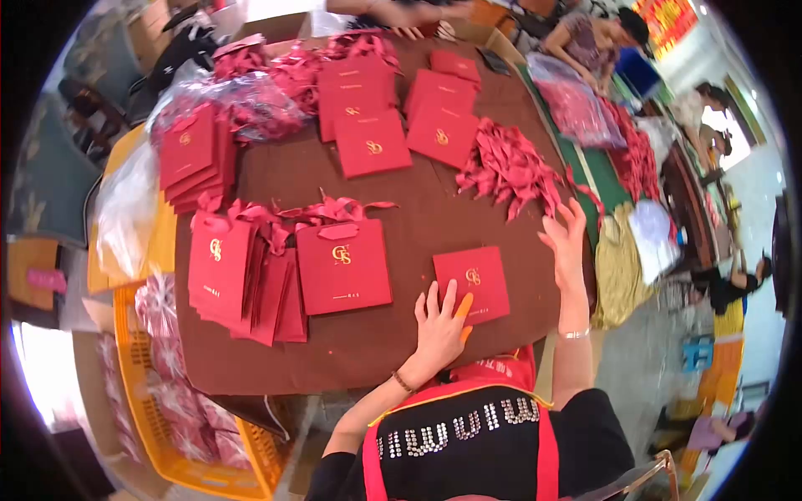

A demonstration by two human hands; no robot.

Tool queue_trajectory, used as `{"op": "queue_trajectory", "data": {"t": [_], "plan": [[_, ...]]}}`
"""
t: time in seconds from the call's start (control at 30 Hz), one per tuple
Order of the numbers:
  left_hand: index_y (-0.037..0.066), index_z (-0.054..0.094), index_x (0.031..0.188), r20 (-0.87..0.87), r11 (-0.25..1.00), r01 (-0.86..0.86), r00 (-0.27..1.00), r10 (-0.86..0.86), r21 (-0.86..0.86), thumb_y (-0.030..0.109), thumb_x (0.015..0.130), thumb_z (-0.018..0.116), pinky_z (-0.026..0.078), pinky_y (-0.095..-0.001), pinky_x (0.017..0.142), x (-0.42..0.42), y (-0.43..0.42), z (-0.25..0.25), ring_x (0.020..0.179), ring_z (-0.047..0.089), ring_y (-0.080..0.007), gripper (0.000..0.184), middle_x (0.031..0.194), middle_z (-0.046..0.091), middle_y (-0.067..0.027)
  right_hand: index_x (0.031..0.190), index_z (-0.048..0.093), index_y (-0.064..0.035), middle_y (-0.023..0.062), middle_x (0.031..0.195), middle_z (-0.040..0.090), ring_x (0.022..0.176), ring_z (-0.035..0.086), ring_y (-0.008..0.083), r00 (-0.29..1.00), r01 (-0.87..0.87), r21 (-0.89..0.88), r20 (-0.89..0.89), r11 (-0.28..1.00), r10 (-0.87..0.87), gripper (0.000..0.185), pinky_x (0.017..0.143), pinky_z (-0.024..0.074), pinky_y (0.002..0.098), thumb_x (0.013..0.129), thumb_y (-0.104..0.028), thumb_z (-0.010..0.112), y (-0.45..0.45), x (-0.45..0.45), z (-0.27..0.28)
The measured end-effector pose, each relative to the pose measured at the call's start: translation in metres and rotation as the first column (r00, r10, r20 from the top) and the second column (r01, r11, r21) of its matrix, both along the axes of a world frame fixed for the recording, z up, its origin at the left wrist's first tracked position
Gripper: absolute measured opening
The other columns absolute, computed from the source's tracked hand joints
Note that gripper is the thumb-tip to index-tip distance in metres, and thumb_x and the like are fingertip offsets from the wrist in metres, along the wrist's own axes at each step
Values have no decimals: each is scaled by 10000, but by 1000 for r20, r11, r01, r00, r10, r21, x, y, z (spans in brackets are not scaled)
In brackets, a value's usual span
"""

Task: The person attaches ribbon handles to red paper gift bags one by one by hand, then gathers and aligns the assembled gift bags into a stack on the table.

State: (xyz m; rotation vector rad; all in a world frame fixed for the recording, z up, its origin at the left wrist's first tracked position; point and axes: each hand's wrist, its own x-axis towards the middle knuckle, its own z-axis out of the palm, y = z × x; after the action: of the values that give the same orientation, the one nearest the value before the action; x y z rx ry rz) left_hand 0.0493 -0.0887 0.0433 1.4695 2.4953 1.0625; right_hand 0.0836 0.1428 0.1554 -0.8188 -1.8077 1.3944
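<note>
My left hand lies with its fingers spread over the lower left edge of a small red paper bag with a gold emblem. Orange covering shows on its thumb side. My right hand is raised, fingers apart, at the lower right end of a heap of red ribbons; I see nothing held in it. Left of my left hand lies another red bag with ribbon handles. Beside that, a fanned stack of red bags has ribbons at its top.
More red bags lie in overlapping rows at the back of the brown-covered table. Plastic-wrapped ribbons sit at the far left. An orange crate holds wrapped bundles. Other people work across and to the right, one at a plastic bag.
</note>
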Motion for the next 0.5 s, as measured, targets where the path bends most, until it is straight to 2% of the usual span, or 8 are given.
{"op": "queue_trajectory", "data": {"t": [0.07, 0.17, 0.23, 0.33, 0.4, 0.43, 0.5], "plan": [[126, 525, 1237, -83, 999, -22, 996, 20, -28, 251, 722, 691, 197, -551, 1018, 2, 1, -4, 1274, 254, -419, 555, 1407, 316, -163, 1403, 214, -149, 138, 1371, 308, 1144, 432, 217, 993, 4, -125, 117, 992, 10, 717, 875, 436, 353, 829, -217, 639, 13, 1, -14], [124, 526, 1234, -35, 999, 2, 999, -4, -46, 257, 728, 681, 196, -555, 1018, 0, 2, 0, 1277, 252, -418, 546, 1405, 323, -158, 1403, 216, -143, 148, 1382, 300, 1154, 424, 215, 987, 47, -154, 157, 987, -23, 736, 865, 434, 352, 815, -231, 648, 26, -8, -26], [144, 537, 1223, -29, 997, 14, 999, -17, -78, 292, 724, 679, 191, -556, 1027, 0, 4, 2, 1281, 252, -409, 540, 1400, 331, -144, 1420, 162, -155, 147, 1385, 286, 1143, 427, 209, 996, 52, -129, 73, 990, -43, 791, 853, 438, 363, 807, -250, 653, 33, -19, -20], [207, 543, 1233, -121, 991, 50, 991, -65, -122, 378, 708, 685, 185, -561, 1023, -1, 9, -5, 1280, 266, -377, 570, 1404, 341, -108, 1431, 106, -153, 139, 1382, 275, 1026, 498, 185, 985, 147, -41, -85, 988, -150, 807, 831, 454, 332, 822, -137, 635, 62, -36, -9], [211, 547, 1231, -82, 978, 115, 988, -130, -175, 367, 717, 680, 193, -578, 1010, -12, 15, 2, 1280, 276, -375, 553, 1396, 354, -99, 1434, 79, -134, 140, 1382, 257, 934, 524, 143, 969, 195, 97, -170, 976, -176, 813, 787, 467, 283, 827, -43, 613, 93, -48, -1], [213, 547, 1235, -59, 967, 149, 985, -164, -206, 359, 721, 677, 199, -586, 1007, -17, 17, 6, 1284, 277, -374, 550, 1392, 361, -97, 1422, 133, -111, 117, 1327, 343, 898, 527, 128, 959, 238, 97, -181, 966, -218, 755, 753, 468, 272, 835, -53, 606, 99, -52, 9], [211, 554, 1226, -83, 970, 125, 986, -145, -207, 367, 723, 675, 195, -590, 1001, -28, 28, 11, 1280, 277, -373, 541, 1380, 372, -97, 1347, 330, -40, 101, 1194, 487, 814, 521, 83, 986, 154, 245, 18, 957, -163, 575, 724, 439, 231, 836, -61, 593, 133, -53, 1]]}}
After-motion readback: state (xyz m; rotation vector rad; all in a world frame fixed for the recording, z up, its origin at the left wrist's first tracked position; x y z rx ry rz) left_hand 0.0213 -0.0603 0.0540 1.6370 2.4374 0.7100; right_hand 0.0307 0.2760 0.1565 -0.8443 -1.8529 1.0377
